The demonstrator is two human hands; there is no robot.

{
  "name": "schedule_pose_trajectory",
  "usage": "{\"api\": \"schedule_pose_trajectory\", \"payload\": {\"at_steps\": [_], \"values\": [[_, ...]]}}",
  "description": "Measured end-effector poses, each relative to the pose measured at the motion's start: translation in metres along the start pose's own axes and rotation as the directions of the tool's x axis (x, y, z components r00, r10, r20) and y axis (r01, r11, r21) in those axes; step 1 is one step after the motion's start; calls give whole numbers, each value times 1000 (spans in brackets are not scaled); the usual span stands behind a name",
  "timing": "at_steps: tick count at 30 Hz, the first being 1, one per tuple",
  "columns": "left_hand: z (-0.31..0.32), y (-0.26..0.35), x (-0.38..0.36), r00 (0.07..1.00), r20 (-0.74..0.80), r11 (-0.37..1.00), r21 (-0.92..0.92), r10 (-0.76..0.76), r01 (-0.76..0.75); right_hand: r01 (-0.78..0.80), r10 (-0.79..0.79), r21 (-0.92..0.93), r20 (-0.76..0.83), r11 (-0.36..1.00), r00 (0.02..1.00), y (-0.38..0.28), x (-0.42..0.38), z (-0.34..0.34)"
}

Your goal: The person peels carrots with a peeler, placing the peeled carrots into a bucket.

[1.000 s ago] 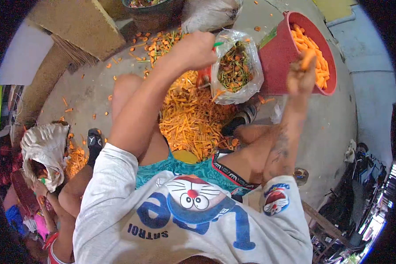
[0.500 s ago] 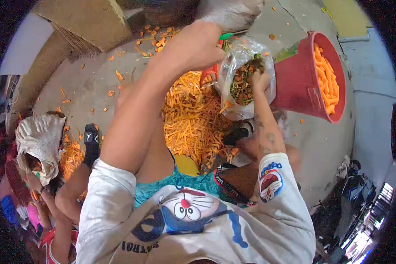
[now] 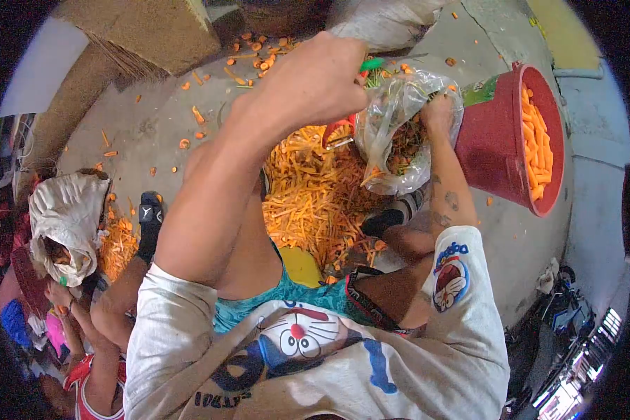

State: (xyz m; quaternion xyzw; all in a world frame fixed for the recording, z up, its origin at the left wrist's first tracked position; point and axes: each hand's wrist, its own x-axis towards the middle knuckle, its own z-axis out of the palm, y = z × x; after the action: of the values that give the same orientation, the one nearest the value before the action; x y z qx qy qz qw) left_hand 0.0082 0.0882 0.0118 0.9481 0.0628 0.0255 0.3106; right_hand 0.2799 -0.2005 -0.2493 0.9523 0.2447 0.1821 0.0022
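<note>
My left hand (image 3: 329,80) is a closed fist around a knife with a green handle (image 3: 372,64), its thin blade pointing right. Below that fist is a red-handled peeler (image 3: 339,134), over the pile of carrot peelings (image 3: 308,185). A clear plastic bag (image 3: 381,129) stands between my hands, with chopped greens and orange bits (image 3: 404,150) inside. My right hand (image 3: 437,115) is closed at the bag's upper right rim, back of the hand up, its fingertips hidden by the plastic.
A red bucket (image 3: 490,147) of peeled carrots (image 3: 535,143) leans to the right. Carrot ends (image 3: 262,59) lie scattered on the concrete floor. At left, another person's hand (image 3: 59,295) is near a white sack (image 3: 70,210) and more peelings (image 3: 119,241). A motorbike (image 3: 563,336) is at lower right.
My right hand has moved up from the greens to the bag's upper right rim, and the bag's mouth has folded narrower. My left hand keeps the knife. The view has shifted slightly.
</note>
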Motion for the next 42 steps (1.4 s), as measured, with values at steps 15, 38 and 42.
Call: {"api": "schedule_pose_trajectory", "payload": {"at_steps": [15,38,42], "values": [[7,3,-6,998,-46,999,-8,40,-41,-470,436,393,180,790,882,4,-26,28],[29,27,-6,955,-213,953,-178,204,-244,-310,153,759,471,-573,869,-27,-77,-180],[40,48,3,917,-332,740,-555,221,-380,-376,66,777,469,-505,881,-34,-70,-260]]}}
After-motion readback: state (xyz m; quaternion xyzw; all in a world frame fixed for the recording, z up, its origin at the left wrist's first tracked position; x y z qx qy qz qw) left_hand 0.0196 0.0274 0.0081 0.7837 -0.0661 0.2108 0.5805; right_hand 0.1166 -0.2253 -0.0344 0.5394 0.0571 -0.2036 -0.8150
